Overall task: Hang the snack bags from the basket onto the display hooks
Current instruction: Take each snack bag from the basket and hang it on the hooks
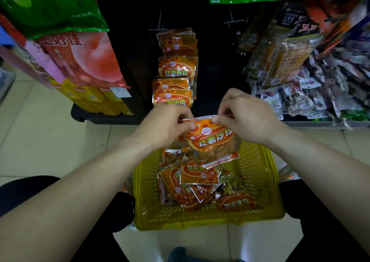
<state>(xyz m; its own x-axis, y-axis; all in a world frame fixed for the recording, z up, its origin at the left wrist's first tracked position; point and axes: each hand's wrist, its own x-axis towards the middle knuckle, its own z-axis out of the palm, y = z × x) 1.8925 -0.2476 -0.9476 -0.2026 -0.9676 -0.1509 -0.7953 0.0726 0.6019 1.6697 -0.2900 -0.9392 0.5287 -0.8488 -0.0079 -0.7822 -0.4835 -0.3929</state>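
Head view, person crouched before a display rack. Both hands grasp one orange snack bag by its top seal: the left hand pinches the left end of the seal, the right hand the right end, so the seal's long axis runs left to right between them, tilted slightly up toward the right. The bag hangs face toward the camera, print upright, over the far rim of the yellow basket on the floor. The target hooks lie straight ahead and above the hands; four stacks of matching hung bags form a column receding up the dark back panel, the nearest stack just beyond the left hand's knuckles. The left hand is thus the nearer to that column. Two bare hooks appear as thin pale rods higher up the panel, one above the column and one to its right; their tips are too dim to make out. The coming move, as judged, calls for lifting the seal forward and threading its hang hole over a hook; the hole itself is hidden by the fingers. In the basket, about five more bags lie loose and overlapping, some face up and inverted; the exact count is uncertain, since lower ones are covered
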